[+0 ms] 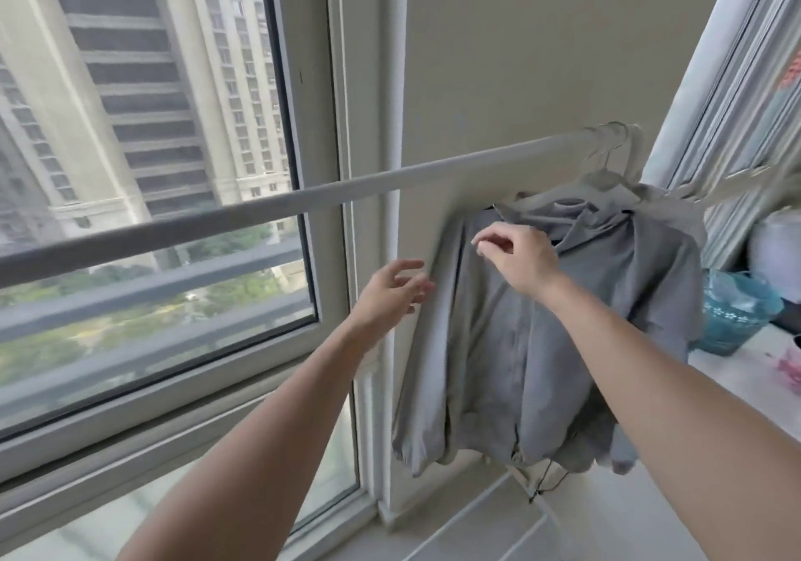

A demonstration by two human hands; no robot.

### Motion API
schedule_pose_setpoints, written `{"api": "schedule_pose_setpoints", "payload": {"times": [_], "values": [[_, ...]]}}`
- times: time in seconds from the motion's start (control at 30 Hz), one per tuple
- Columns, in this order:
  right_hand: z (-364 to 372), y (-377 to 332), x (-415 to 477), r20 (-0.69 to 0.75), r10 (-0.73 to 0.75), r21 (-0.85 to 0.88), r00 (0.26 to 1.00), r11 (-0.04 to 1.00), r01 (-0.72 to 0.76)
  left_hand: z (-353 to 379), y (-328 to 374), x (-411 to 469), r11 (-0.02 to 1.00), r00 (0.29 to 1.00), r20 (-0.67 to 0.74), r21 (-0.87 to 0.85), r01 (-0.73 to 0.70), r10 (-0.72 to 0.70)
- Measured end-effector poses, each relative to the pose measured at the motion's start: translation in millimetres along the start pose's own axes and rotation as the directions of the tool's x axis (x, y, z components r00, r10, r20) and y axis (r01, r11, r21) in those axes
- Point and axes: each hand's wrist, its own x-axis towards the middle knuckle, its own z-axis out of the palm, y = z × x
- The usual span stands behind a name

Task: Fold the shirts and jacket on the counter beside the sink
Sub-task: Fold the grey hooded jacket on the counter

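Observation:
A grey jacket hangs on a pale hanger from a white rail in front of the wall. A drawstring dangles from its hem. More grey cloth hangs behind it on the right. My left hand is open, fingers spread, just touching the jacket's left edge. My right hand hovers over the jacket's upper front near the collar, thumb and forefinger pinched close together; I cannot tell whether they hold cloth or a zip pull.
A large window fills the left, with tall buildings outside. A white counter on the right carries a teal basket and a white container. White-framed glass panels stand behind them.

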Motion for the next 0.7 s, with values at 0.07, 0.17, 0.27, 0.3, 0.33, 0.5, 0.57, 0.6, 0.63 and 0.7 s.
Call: {"api": "schedule_pose_setpoints", "payload": {"times": [0.07, 0.17, 0.27, 0.3, 0.33, 0.5, 0.57, 0.6, 0.63, 0.7], "values": [[-23, 32, 23, -0.137, 0.017, -0.020, 0.990, 1.000, -0.019, 17, 6, 34, 0.999, 1.000, -0.015, 0.023, -0.025, 0.025], [-63, 75, 55, -0.386, 0.022, -0.037, 0.922, 0.999, -0.039, 48, 17, 79, 0.994, 0.993, -0.093, 0.082, -0.070, 0.078], [-95, 112, 83, -0.406, 0.042, -0.046, 0.913, 0.997, -0.066, 83, 27, 119, 0.909, 0.963, -0.162, 0.393, -0.137, 0.215], [-102, 123, 91, -0.351, 0.065, 0.004, 0.934, 0.998, -0.068, 94, 30, 130, 0.863, 0.953, -0.173, 0.486, -0.137, 0.249], [-107, 131, 99, -0.280, 0.075, 0.042, 0.957, 0.997, -0.066, 105, 33, 140, 0.835, 0.949, -0.177, 0.535, -0.128, 0.259], [-111, 159, 126, -0.046, -0.077, -0.026, 0.996, 0.997, 0.076, 143, 40, 170, 0.671, 0.950, -0.198, 0.741, -0.015, 0.240], [-109, 163, 133, 0.009, -0.095, 0.018, 0.995, 0.995, 0.094, 148, 40, 173, 0.606, 0.940, -0.212, 0.796, 0.007, 0.267], [-108, 164, 137, 0.027, -0.106, 0.047, 0.994, 0.993, 0.104, 148, 41, 174, 0.595, 0.937, -0.222, 0.803, 0.018, 0.271], [-106, 164, 141, 0.035, -0.114, 0.077, 0.993, 0.991, 0.111, 147, 42, 174, 0.597, 0.933, -0.233, 0.802, 0.025, 0.275], [-103, 159, 142, 0.029, -0.149, 0.104, 0.988, 0.984, 0.145, 142, 46, 170, 0.602, 0.922, -0.262, 0.798, 0.040, 0.286]]}}
